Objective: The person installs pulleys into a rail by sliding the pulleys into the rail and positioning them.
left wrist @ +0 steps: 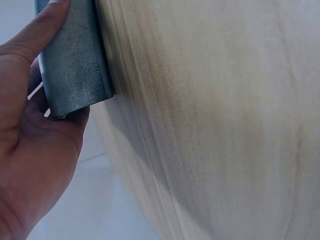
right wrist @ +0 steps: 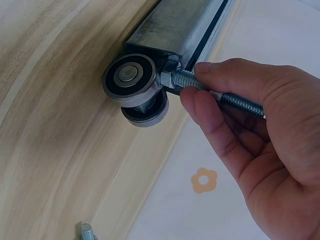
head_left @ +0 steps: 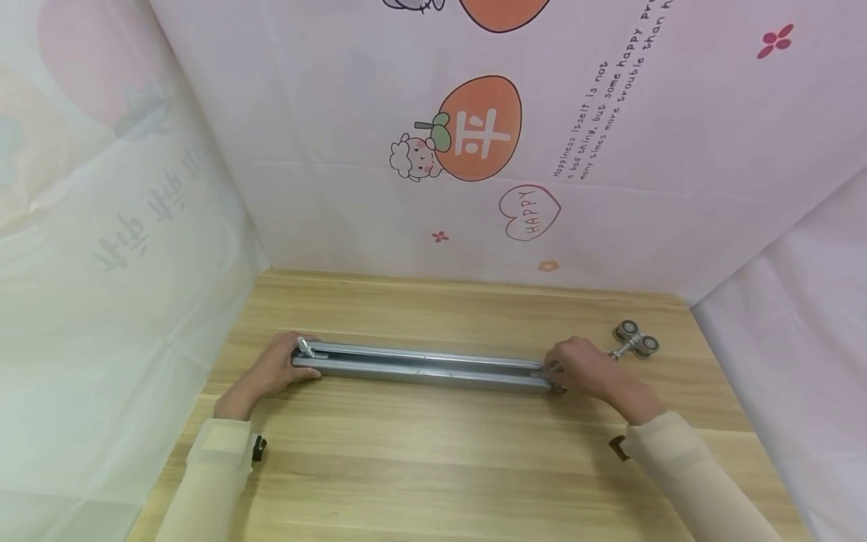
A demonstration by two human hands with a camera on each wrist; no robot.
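A grey metal C-shaped rail (head_left: 433,374) lies across the wooden table, its slot facing up. My left hand (head_left: 279,366) grips its left end, thumb along the near side and fingers round the far side. In the left wrist view this rail end (left wrist: 75,60) shows squarely beside the palm. From the slot near that end a threaded bolt (head_left: 306,348) sticks up at a tilt. My right hand (right wrist: 260,120) pinches the threaded stem of a roller trolley (right wrist: 129,75) between thumb and fingers. Its wheels are right at the rail's right end, outside the channel.
Another roller trolley (head_left: 637,339) lies on the table (head_left: 433,467) behind my right hand, its stem pointing toward the hand. White printed cloth (head_left: 339,188) walls in the table at the back and both sides.
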